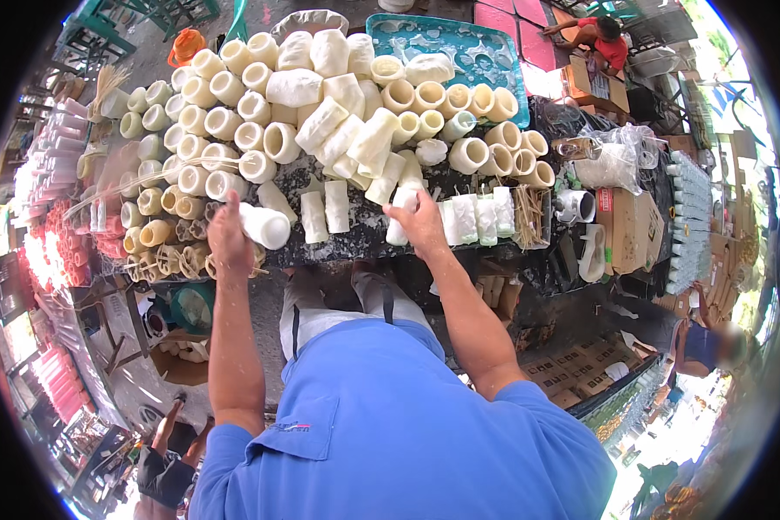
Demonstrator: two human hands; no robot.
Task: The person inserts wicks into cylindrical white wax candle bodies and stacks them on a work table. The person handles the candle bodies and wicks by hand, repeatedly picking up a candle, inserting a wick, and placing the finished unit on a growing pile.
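- Your left hand (228, 232) is closed around a white cylinder (263, 225), lifted clear of the counter (364, 238) and lying on its side, its round end turned toward the middle. Held like that, the cut face is easy for you to look over.
- Your right hand (420, 221) is folded down over the top of an upright white piece (398, 227) standing at the front of the counter, fingers wrapped on it, so it stays steady where it stands.
- Between your hands two short white pieces (325, 212) stand upright, side by side, near the counter's front edge.
- Just to the right, a row of wrapped white pieces (477, 217) stands close together, probably grouped as finished ones.
- Behind these, a large heap of pale cylinders (321, 104) fills the counter, many hollow with open ends facing up, stacked tight to save room.
- The cylinder in your left hand looks smooth, creamy white and solid at its end, thicker than your grip.
- A teal tray (459, 43) lies beyond the heap.
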